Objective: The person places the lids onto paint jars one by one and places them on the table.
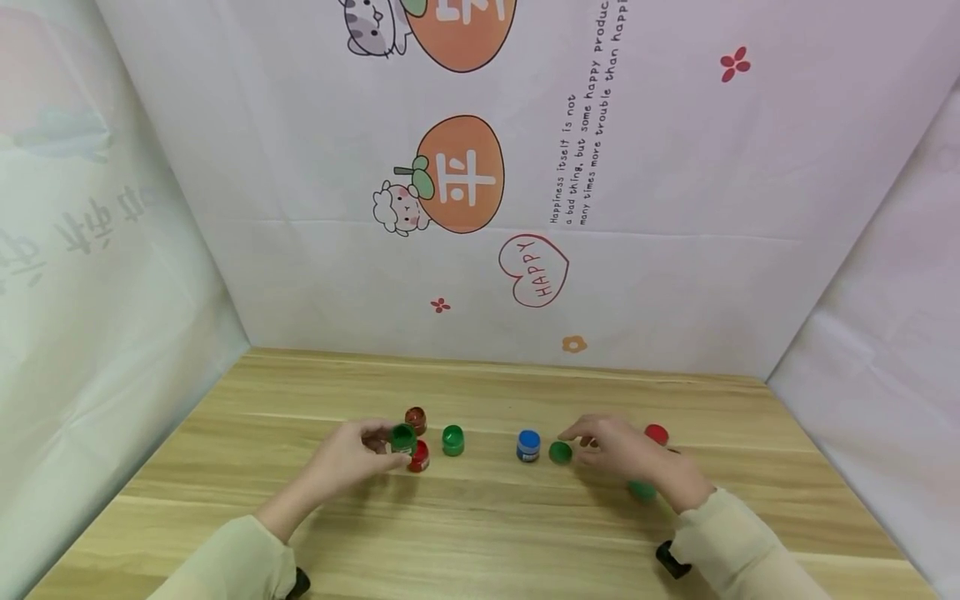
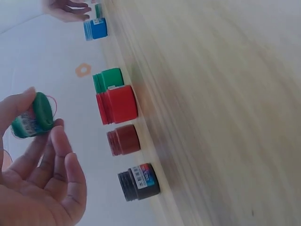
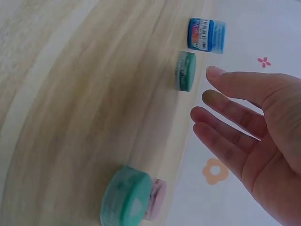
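My left hand (image 1: pixel 351 457) grips a small green paint jar (image 1: pixel 403 439) between thumb and fingers, holding it off the table; its lidless top faces up. A lidless red jar (image 1: pixel 420 457) and a brown jar (image 1: pixel 416 419) stand close by, and a second lidless green jar (image 1: pixel 453 441) is just right of them. The left wrist view also has a black jar (image 2: pixel 139 182), which the head view does not show. Above the table, my right hand (image 1: pixel 618 450) holds nothing, its fingers loosely bent beside a green lid (image 1: pixel 560 452). Left of that lid stands a blue capped jar (image 1: pixel 528 445).
A red lid (image 1: pixel 656 434) and another green lid (image 1: pixel 642 490) lie by the right forearm, partly covered by it. The wooden table (image 1: pixel 465 533) meets white printed sheets (image 1: pixel 315 275) at the back and both sides.
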Demonstrator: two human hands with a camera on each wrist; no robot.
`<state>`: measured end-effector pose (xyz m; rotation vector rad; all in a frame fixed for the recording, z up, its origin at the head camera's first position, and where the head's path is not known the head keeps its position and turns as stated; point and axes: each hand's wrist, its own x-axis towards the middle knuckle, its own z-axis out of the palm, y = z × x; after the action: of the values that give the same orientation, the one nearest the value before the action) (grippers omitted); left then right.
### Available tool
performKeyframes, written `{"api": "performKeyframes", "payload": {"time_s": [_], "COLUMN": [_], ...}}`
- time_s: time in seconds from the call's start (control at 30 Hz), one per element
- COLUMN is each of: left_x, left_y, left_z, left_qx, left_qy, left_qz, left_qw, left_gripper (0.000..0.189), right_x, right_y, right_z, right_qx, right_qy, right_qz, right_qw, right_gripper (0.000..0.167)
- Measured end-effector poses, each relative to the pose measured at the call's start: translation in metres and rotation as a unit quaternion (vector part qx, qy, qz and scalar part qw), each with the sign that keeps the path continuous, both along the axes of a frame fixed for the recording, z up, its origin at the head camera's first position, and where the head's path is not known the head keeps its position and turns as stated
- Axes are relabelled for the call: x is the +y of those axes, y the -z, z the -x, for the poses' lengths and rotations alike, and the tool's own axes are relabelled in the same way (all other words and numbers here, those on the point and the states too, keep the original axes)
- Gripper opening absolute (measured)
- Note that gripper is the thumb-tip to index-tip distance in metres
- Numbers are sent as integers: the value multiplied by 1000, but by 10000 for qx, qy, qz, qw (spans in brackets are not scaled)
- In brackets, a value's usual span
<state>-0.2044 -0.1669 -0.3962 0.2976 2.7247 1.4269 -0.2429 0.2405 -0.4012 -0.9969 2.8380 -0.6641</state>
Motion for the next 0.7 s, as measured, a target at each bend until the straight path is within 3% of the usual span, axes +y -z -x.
{"api": "performKeyframes", "payload": {"time_s": [0.4,0.7], "left_x": [14,26], "left_y": [-1,1], "left_z": [4,8], "left_qx": [-90,-47], "left_qy": [-22,241], "left_qz": [-536,-723], "left_qw": [9985,9971], "left_gripper": [47,45], "right_x": [-13,-22], "right_y": [11,11], "right_z": [12,13], "right_qx": [-197,-125], "right_qy": [-110,-304], "right_qz": [-96,-221], "right_qw": [9997,9992], "right_gripper": [37,34]}}
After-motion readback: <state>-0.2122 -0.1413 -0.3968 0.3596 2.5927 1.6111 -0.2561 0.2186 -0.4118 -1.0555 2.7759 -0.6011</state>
